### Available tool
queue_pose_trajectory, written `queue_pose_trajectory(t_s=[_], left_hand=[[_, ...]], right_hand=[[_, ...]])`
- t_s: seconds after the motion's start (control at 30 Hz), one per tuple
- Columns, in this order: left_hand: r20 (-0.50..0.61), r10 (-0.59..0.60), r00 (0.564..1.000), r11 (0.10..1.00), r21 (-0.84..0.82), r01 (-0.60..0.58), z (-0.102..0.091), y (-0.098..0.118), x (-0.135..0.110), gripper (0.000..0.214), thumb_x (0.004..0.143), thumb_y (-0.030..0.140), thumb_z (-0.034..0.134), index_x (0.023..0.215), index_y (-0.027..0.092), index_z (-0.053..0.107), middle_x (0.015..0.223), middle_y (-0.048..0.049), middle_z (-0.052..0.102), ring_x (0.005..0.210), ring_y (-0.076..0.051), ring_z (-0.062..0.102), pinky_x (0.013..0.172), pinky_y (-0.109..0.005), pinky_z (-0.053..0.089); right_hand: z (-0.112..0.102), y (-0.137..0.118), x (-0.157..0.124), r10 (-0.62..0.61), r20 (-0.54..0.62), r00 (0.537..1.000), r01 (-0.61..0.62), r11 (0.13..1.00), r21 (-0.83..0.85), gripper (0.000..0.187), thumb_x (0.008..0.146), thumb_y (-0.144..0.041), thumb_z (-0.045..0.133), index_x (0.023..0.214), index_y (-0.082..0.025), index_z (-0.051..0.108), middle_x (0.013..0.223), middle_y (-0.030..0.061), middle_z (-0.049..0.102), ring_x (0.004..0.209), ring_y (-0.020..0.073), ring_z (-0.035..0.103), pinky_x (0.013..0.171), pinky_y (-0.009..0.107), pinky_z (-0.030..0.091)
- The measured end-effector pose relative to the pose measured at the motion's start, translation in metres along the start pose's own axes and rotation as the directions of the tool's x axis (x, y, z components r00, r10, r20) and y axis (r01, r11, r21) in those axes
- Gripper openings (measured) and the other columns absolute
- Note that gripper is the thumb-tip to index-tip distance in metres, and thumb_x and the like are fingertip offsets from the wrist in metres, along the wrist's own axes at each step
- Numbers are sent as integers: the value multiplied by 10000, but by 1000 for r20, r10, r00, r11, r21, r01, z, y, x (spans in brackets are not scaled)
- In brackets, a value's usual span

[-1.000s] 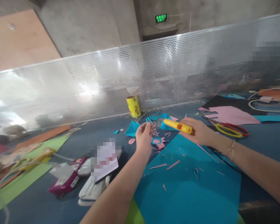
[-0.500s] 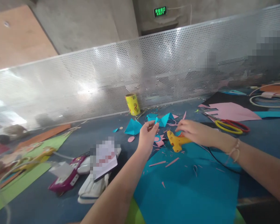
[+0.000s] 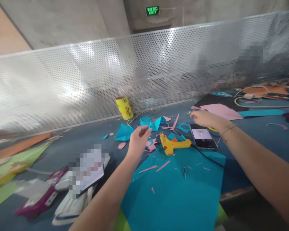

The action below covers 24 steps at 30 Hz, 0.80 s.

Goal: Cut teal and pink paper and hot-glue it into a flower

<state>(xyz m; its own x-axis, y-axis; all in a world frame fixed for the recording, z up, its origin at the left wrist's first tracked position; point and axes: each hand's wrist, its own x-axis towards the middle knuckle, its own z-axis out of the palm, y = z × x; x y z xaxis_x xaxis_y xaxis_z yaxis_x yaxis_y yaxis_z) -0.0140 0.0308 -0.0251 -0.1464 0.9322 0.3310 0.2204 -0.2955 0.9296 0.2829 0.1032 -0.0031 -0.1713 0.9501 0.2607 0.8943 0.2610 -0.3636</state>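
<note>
The left hand hovers above the surface, its grip pinched shut on a small teal paper piece, held just over the scraps. The paper looks light, thin and floppy, easily creased, so a hold near its edge between thumb and forefinger seems safest. The right hand reaches, fingers loosely open and holding nothing, beyond the phone. The yellow glue gun lies between them.

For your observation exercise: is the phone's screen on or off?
On. The phone lies flat on the table, its screen lit white with a small picture, beside the yellow glue gun.
</note>
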Motion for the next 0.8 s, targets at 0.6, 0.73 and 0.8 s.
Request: queue_pose_trajectory(t_s=[0.6,0.73,0.8], left_hand=[[412,337,847,899,128,-420,14,14,-24,395,657,195,658,1039,226,564,921,-36,661,882,-162,605,819,-311,461],[503,350,790,832,221,-509,14,14,-28,428,695,190,626,1106,255,528,974,-32,655,923,-169,596,837,-320,449],[532,354,769,798,258,-545,13,15,-28,434,711,211,616,1130,254,515,1010,-44,643,945,-177,586,842,-326,446]], right_hand=[[10,-87,-39,-339,447,828,-241,505,829,215,774,-351,574,847,-152,608,796,53,643,692,127,611,663,280,491],[14,-92,-44,-379,438,815,-143,601,786,224,716,-293,636,897,-168,591,845,37,638,688,106,579,629,244,457],[18,-94,-45,-388,444,808,-133,613,779,252,702,-268,642,925,-171,574,863,37,639,718,117,581,640,249,454]])
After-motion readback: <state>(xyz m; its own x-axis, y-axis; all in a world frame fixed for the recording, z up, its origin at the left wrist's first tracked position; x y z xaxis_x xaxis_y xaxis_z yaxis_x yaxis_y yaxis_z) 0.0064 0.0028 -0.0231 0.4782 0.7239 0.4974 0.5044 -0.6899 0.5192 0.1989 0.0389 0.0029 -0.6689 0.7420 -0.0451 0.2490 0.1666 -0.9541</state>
